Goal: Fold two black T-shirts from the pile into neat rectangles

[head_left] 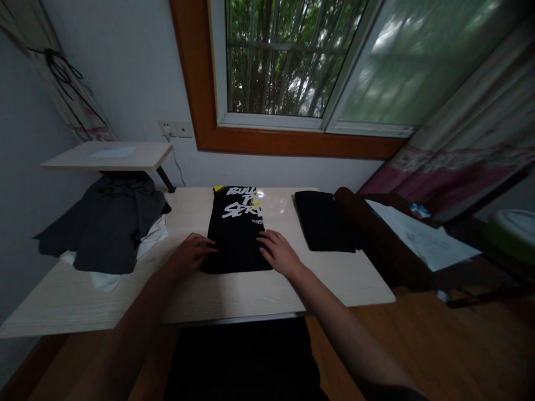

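A black T-shirt (pixel 236 245) with white lettering and yellow patches lies folded into a long rectangle in the middle of the table. At its left edge rests my left hand (pixel 193 253), fingers stretched out and touching the cloth. My right hand (pixel 279 253) lies on the right edge, its fingers spread over the fabric. Neither hand grips the shirt. To the right sits a flat, folded black garment (pixel 326 223), apart from both hands. A loose heap of dark grey clothing (pixel 112 223) with white cloth (pixel 106 281) under it lies to the left.
The pale wooden table (pixel 343 284) stands against the wall below a window (pixel 292 67). A raised shelf (pixel 146 159) is over the back left part. Beyond the table's right end is a dark brown piece of furniture (pixel 388 245) with a white sheet (pixel 422 234) on it.
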A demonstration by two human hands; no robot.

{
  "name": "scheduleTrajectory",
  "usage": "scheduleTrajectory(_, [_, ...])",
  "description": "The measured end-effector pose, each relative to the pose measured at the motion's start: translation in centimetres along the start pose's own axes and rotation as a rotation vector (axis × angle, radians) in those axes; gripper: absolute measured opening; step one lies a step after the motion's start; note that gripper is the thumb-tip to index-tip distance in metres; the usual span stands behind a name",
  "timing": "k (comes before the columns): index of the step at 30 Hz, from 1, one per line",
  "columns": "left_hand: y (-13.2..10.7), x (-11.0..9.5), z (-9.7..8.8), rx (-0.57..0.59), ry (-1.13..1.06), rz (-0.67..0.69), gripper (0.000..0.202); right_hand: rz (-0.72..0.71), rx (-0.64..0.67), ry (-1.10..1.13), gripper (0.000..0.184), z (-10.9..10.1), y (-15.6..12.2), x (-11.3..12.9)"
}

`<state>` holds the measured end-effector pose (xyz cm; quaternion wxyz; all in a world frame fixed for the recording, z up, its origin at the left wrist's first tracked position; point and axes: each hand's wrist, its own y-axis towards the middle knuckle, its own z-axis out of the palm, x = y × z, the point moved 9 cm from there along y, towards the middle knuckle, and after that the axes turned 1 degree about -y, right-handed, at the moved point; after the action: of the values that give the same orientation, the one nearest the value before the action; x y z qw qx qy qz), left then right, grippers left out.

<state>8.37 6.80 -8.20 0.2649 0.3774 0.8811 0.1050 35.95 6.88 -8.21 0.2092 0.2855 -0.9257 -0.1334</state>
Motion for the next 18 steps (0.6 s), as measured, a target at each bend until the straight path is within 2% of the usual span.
scheduleTrajectory(6, [-0.6, 0.1, -0.4, -0.032, -0.077, -0.003, 0.029, -0.002, 0.015, -0.01, 0.04, 0.0, -1.1, 0.3])
scheduleTrajectory(11, [-1.4, -0.1, -1.2, -0.076, -0.156, -0.113, 0.028, -0.02, 0.017, -0.011, 0.04, -0.2, -1.7, 0.5])
scheduleTrajectory(18, [-1.2, -1.5, -0.4, -0.066, -0.262, -0.139, 0.033, -0.019, 0.005, -0.012, 0.041, -0.3, -2.0, 0.8])
